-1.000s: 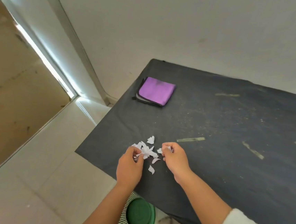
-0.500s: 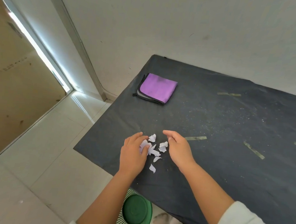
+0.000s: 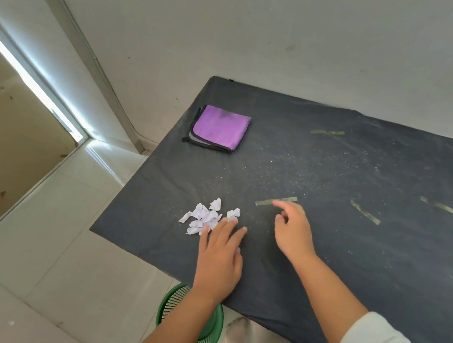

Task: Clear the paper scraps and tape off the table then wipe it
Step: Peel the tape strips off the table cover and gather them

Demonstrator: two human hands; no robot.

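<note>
Since half a second ago the right hand [image 3: 294,234] has left the paper scraps [image 3: 206,217] and moved right to the nearest tape strip [image 3: 275,201]; its forefinger now reaches over the strip's middle. The left hand [image 3: 220,256] has flattened, with its fingertips at the right edge of the scrap pile. Both grips are spread and hold nothing.

The scraps lie in one loose heap near the front left corner of the desk [image 3: 331,167]. The step in hand seems to be lifting this tape. I think it goes best if a nail picks up one end first and then peels low and slowly, so the strip comes off whole and the dark cover does not lift with it. The left hand can press the cover flat meanwhile.

More tape strips [image 3: 365,212] lie farther right and one near the back [image 3: 327,132]; they are all well apart. A folded purple cloth [image 3: 220,128] waits at the back left corner, probably for wiping. A green basket [image 3: 179,302] stands on the floor under the front edge, partly hidden by the left arm. Fine dust covers the desk. Nothing blocks the tape.
</note>
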